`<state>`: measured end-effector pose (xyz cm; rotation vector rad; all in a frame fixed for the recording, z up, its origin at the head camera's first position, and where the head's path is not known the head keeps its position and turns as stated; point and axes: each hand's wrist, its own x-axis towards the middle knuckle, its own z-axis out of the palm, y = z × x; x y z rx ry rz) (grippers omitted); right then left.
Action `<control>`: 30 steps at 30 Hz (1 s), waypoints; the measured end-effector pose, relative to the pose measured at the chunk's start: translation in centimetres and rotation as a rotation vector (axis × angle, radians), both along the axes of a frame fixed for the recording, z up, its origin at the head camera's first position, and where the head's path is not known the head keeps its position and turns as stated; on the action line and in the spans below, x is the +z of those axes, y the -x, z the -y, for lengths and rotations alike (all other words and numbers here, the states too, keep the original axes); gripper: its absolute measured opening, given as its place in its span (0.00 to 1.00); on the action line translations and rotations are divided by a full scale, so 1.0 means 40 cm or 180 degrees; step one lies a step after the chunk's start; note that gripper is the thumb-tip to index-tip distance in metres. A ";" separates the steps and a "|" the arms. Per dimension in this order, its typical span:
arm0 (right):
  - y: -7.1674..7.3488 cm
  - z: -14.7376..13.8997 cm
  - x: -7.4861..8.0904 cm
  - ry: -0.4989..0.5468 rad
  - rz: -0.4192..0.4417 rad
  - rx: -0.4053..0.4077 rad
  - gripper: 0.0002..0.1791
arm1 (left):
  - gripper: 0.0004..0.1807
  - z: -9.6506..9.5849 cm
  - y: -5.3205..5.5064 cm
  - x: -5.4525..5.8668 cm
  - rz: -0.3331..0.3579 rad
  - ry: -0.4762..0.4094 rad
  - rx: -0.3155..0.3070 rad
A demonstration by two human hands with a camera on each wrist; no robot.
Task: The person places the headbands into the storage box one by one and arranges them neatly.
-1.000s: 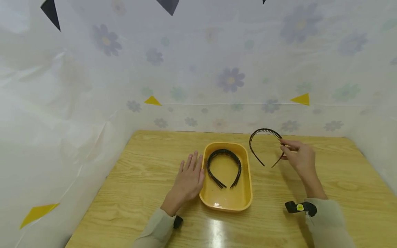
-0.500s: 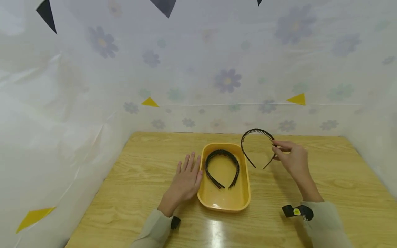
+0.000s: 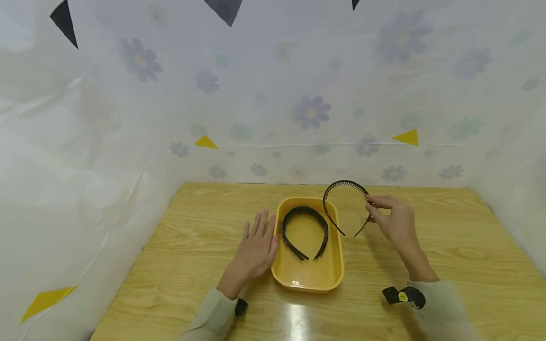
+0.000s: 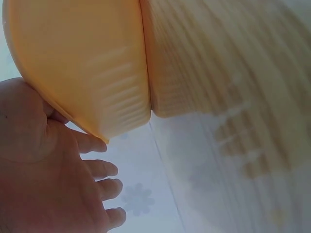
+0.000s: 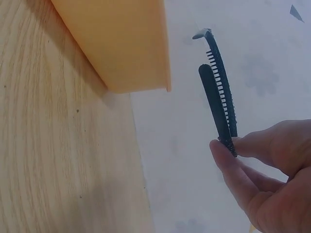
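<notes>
My right hand (image 3: 394,222) pinches one side of a black toothed headband (image 3: 344,183) between thumb and fingertips. The headband is held up with its open ends downward, its left side overlapping the right rim of the yellow tray in the head view. Inside that tray (image 3: 309,282) lie several black headbands (image 3: 304,210), nested together. My left hand (image 3: 255,246) rests flat with straight fingers along the tray's left side. In the left wrist view the thumb side of the left hand (image 4: 53,170) touches the tray's rim. The right wrist view shows the held headband (image 5: 218,97) edge-on, teeth inward.
A wood-grain table (image 3: 187,232) bears the tray. Behind it and at both sides hang pale sheets (image 3: 264,109) with flower prints and yellow and black triangles. Black wrist straps with devices (image 3: 403,296) sit at the cuffs.
My right hand has carried the headband leftward, from beside the tray to over its right rim. The left hand keeps its place at the tray's side.
</notes>
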<state>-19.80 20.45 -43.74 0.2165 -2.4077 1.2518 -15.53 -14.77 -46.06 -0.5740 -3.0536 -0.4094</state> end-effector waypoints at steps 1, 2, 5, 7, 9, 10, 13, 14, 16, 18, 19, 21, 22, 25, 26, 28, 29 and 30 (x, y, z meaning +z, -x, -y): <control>-0.001 0.006 0.001 0.0004 -0.0027 0.0000 0.14 | 0.33 0.000 0.000 0.000 0.0001 -0.0011 -0.0001; -0.002 0.012 0.002 -0.0006 -0.0054 -0.0004 0.14 | 0.33 0.000 0.000 -0.001 0.0006 -0.0028 -0.0003; -0.005 0.029 0.007 -0.0027 -0.0071 -0.0003 0.15 | 0.33 -0.001 0.000 -0.001 0.0003 -0.0068 -0.0012; -0.004 0.038 0.006 -0.0042 -0.0034 0.0014 0.15 | 0.32 -0.001 -0.001 -0.001 -0.0004 -0.0097 -0.0014; -0.005 0.047 0.004 -0.0013 0.0009 0.0043 0.15 | 0.32 -0.002 -0.001 -0.001 -0.0017 -0.0107 -0.0011; -0.006 0.051 0.003 0.0010 0.0025 0.0061 0.15 | 0.32 -0.002 -0.001 0.000 -0.0022 -0.0103 -0.0012; -0.009 0.064 -0.001 0.0060 0.0019 0.0109 0.15 | 0.32 -0.002 -0.002 0.002 -0.0027 -0.0099 -0.0008; -0.011 0.069 -0.001 0.0067 0.0008 0.0119 0.14 | 0.33 -0.002 -0.002 0.004 -0.0028 -0.0087 -0.0007; -0.012 0.080 -0.002 0.0050 -0.0014 0.0139 0.14 | 0.33 -0.001 -0.003 0.005 -0.0026 -0.0077 -0.0010; -0.013 0.090 -0.004 0.0021 -0.0041 0.0164 0.14 | 0.33 0.000 -0.004 0.006 -0.0018 -0.0071 -0.0008; -0.013 0.094 -0.004 0.0001 -0.0058 0.0176 0.14 | 0.33 0.000 -0.004 0.005 -0.0021 -0.0067 -0.0008; -0.014 0.104 -0.005 -0.0037 -0.0100 0.0199 0.13 | 0.33 -0.001 -0.004 0.004 -0.0030 -0.0075 -0.0003; -0.014 0.108 -0.005 -0.0063 -0.0131 0.0207 0.13 | 0.33 -0.001 -0.004 0.004 -0.0035 -0.0082 -0.0001; -0.014 0.119 -0.004 -0.0148 -0.0225 0.0194 0.13 | 0.33 -0.003 -0.004 0.002 -0.0053 -0.0092 0.0008; -0.014 0.122 -0.004 -0.0163 -0.0251 0.0194 0.13 | 0.33 -0.004 -0.004 0.002 -0.0056 -0.0095 0.0008; -0.016 0.127 -0.003 -0.0186 -0.0294 0.0205 0.13 | 0.33 -0.006 -0.005 0.002 -0.0061 -0.0086 0.0004; -0.018 0.130 -0.002 -0.0187 -0.0305 0.0220 0.14 | 0.33 -0.007 -0.005 0.001 -0.0062 -0.0084 0.0001; -0.019 0.133 -0.002 -0.0192 -0.0316 0.0241 0.14 | 0.33 -0.008 -0.005 0.002 -0.0058 -0.0085 0.0000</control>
